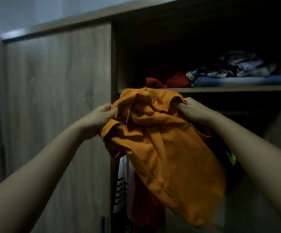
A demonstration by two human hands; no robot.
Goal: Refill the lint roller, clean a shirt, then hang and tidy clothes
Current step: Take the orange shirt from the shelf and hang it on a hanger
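An orange shirt point(163, 142) hangs bunched in the air in front of an open wardrobe, its top just below the shelf edge. My left hand point(101, 115) grips the shirt's left side, fingers curled into the cloth. My right hand point(189, 107) grips its upper right side near the collar. The shirt's lower part droops down to the right and hides part of the hanging space behind it. No lint roller or hanger is visible.
The wardrobe's wooden door point(55, 101) stands closed at the left. On the shelf point(229, 89) lie red clothes point(170, 81), folded jeans point(237, 81) and patterned garments point(237, 66). Below hang a striped garment point(121, 182) and a red one point(144, 207).
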